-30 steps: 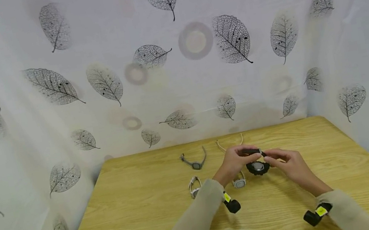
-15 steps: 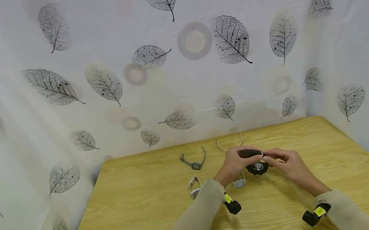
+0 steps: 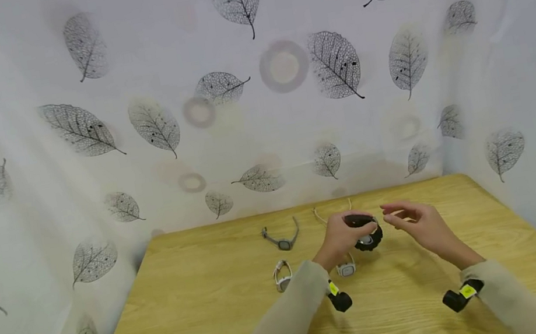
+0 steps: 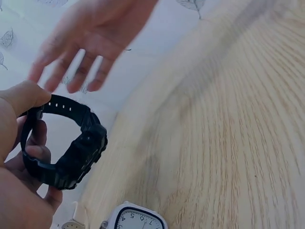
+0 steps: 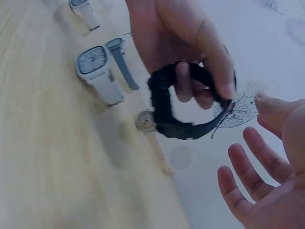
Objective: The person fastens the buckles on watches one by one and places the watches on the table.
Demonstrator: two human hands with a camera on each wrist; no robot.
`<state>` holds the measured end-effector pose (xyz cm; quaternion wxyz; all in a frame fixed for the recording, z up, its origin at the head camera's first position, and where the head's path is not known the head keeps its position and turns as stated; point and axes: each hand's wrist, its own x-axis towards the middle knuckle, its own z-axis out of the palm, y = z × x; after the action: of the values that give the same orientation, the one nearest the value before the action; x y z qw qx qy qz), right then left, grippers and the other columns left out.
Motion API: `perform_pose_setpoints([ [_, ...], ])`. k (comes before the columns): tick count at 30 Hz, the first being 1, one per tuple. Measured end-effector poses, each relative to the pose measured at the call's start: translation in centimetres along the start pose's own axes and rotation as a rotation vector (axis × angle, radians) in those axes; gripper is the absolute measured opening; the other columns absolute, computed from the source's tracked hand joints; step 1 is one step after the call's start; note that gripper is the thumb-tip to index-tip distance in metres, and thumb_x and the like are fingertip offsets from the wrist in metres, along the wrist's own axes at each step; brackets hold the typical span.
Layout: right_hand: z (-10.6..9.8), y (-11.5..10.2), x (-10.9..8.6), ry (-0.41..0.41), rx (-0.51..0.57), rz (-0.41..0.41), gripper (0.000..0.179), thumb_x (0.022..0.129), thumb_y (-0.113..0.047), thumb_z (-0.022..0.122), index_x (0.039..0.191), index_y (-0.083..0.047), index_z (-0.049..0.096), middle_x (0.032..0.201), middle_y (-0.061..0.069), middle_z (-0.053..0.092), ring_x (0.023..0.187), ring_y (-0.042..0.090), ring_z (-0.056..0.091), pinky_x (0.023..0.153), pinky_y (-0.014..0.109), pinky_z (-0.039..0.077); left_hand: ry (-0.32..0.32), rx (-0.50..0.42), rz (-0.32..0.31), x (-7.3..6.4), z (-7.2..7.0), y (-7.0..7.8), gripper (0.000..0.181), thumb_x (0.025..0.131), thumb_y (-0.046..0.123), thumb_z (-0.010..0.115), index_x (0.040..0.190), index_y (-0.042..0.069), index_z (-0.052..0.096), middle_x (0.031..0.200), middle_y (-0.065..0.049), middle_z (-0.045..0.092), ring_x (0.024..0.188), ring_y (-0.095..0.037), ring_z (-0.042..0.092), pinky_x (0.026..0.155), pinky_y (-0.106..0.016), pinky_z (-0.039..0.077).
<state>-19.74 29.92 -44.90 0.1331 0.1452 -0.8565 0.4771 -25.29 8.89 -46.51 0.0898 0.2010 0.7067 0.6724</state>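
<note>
A black wristwatch [image 4: 81, 157] with a chunky case hangs from my left hand [image 3: 341, 236], its strap joined into a loop. The left thumb and fingers pinch the strap at the buckle end, above the table. My right hand [image 3: 424, 226] is just to the right, apart from the watch, with loosely bent fingers and nothing held, as the right wrist view shows too. Beneath and behind the left hand lies a white square-faced watch [image 5: 93, 61], seen partly in the head view. Another light-strapped watch [image 5: 146, 121] lies farther back, partly hidden by the left hand in the head view.
A grey watch [image 3: 284, 244] lies toward the table's back, left of the hands. Nearer sits a white watch [image 3: 284, 282], partly covered by the left sleeve. The wooden table [image 3: 206, 307] ends at a leaf-patterned curtain [image 3: 250, 122] behind it and on both sides.
My right hand has let go of the strap and moved slightly away to the right. The black watch, now only in the left hand, has swung a little leftward and turned.
</note>
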Motion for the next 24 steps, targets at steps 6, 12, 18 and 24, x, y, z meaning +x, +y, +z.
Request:
perform_pose_setpoints([
  [6, -0.6, -1.6, 2.2, -0.067, -0.108, -0.068, 0.032, 0.103, -0.026, 0.067, 0.133, -0.015, 0.069, 0.128, 0.008, 0.069, 0.101, 0.015, 0.066, 0.083, 0.025, 0.058, 0.027, 0.117, 0.015, 0.0, 0.1, 0.1, 0.020, 0.088, 0.019, 0.084, 0.107, 0.014, 0.080, 0.091, 0.010, 0.074, 0.080, -0.006, 0.070, 0.071, -0.026, 0.061],
  [12, -0.1, -2.8, 3.5, -0.162, -0.124, -0.111, 0.032, 0.100, -0.022, 0.070, 0.131, -0.013, 0.070, 0.126, 0.011, 0.066, 0.095, 0.019, 0.064, 0.082, 0.035, 0.059, 0.017, 0.205, 0.046, -0.1, 0.0, 0.2, 0.020, 0.088, 0.021, 0.084, 0.106, 0.013, 0.080, 0.093, 0.009, 0.074, 0.080, -0.004, 0.069, 0.069, -0.023, 0.059],
  [18, 0.6, -3.7, 4.0, -0.236, -0.181, -0.152, 0.032, 0.098, -0.023, 0.073, 0.128, -0.011, 0.072, 0.119, 0.008, 0.064, 0.094, 0.021, 0.058, 0.081, 0.042, 0.058, 0.002, 0.263, 0.097, 0.1, -0.1, -0.1, 0.017, 0.089, 0.021, 0.084, 0.102, 0.011, 0.081, 0.093, 0.007, 0.076, 0.078, -0.002, 0.068, 0.066, -0.020, 0.058],
  [24, 1.1, -4.1, 4.2, -0.254, -0.190, -0.184, 0.026, 0.099, -0.022, 0.072, 0.124, -0.015, 0.074, 0.114, 0.010, 0.064, 0.100, 0.022, 0.060, 0.082, 0.043, 0.056, -0.018, 0.316, 0.126, -0.1, -0.3, 0.0, 0.012, 0.091, 0.022, 0.082, 0.095, 0.011, 0.081, 0.080, 0.007, 0.074, 0.062, -0.002, 0.062, 0.057, -0.018, 0.054],
])
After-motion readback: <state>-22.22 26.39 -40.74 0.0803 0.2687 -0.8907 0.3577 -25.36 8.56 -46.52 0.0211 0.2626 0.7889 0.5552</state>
